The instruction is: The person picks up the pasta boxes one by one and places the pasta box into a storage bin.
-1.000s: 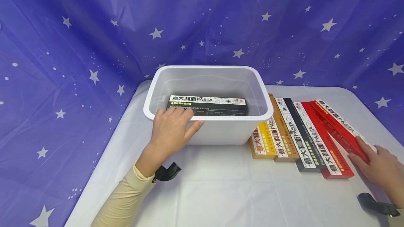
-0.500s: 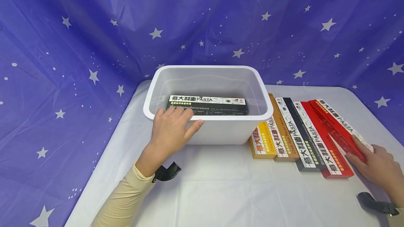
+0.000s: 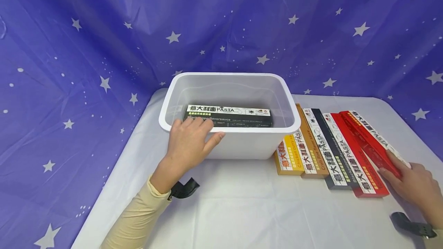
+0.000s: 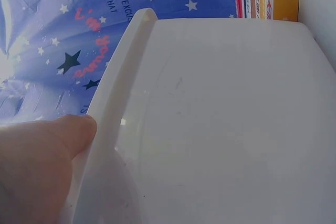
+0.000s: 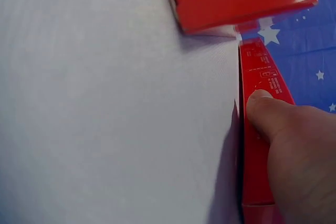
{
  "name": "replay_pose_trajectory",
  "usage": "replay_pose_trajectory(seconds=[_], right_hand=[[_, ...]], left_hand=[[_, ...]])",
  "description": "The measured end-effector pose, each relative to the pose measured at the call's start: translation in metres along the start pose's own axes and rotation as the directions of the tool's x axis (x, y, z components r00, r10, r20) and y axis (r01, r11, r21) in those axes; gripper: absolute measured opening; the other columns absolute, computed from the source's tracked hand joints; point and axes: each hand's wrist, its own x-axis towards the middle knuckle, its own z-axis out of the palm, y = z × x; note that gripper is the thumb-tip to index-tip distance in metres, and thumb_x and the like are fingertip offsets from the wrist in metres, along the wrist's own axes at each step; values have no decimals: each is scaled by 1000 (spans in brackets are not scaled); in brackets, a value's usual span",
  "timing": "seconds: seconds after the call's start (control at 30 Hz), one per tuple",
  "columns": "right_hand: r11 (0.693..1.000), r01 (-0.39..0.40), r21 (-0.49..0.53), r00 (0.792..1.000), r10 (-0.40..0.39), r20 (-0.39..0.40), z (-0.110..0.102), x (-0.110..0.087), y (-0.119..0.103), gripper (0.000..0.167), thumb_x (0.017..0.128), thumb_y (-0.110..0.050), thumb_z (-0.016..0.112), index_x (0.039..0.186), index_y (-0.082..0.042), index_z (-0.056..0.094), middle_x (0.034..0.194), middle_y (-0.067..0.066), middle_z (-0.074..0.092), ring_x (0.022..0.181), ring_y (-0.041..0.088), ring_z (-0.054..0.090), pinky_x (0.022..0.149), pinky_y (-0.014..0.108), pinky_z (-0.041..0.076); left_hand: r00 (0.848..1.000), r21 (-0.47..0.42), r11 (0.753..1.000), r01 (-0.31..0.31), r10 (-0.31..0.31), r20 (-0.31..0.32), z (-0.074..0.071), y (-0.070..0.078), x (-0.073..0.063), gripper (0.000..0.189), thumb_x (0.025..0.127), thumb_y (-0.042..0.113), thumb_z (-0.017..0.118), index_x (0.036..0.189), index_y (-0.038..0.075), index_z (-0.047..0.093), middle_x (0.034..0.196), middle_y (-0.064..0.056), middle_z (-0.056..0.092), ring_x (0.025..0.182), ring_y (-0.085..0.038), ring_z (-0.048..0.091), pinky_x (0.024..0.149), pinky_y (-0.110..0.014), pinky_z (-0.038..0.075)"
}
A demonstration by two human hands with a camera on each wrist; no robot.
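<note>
My left hand [image 3: 188, 141] grips the near rim of a white plastic bin [image 3: 249, 146], fingers over the edge and thumb along the outside. In the left wrist view the thumb [image 4: 79, 132] lies against the rim. Inside the bin lies a black pepper-flavor pasta box [image 3: 242, 117]. At the far right my right hand [image 3: 415, 183] holds the near end of a red pasta box [image 3: 370, 142], thumb on its red side. The right wrist view shows that thumb [image 5: 268, 111] pressed on the printed red face; the fingers are hidden behind the box.
Right of the bin several pasta boxes lie side by side: yellow chicken curry [image 3: 294, 158], brown crab roe [image 3: 316, 158], black pepper [image 3: 340, 164] and red tomato [image 3: 370, 181]. A white cloth [image 3: 242, 210] covers the table. A purple star-printed curtain [image 3: 221, 22] hangs behind.
My right hand has shifted slightly left along the near end of the red box, then stayed there. The left hand keeps its hold on the rim. The head view has tilted a little.
</note>
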Motion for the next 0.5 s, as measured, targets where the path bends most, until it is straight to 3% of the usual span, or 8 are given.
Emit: replay_pose_trajectory(seconds=[0.3,0.5], right_hand=[[1000,16,22,999,-15,-35,-3,0,-1,93,95,-58,59,159,-7,13,109,49,40,92,61,43,69,67,44],[997,5,74,999,-2,-53,-18,2,-8,89,97,-53,59,159,-7,14,114,49,34,102,63,35,80,77,38]], left_hand=[[1000,4,1000,-7,7,-16,1,0,-1,42,97,53,60,80,14,56,72,-3,60,66,-27,58,63,-41,40],[1000,0,1000,-7,7,-24,1,-1,0,43,96,54,60,81,14,57,72,-3,60,67,-27,58,63,-41,40]])
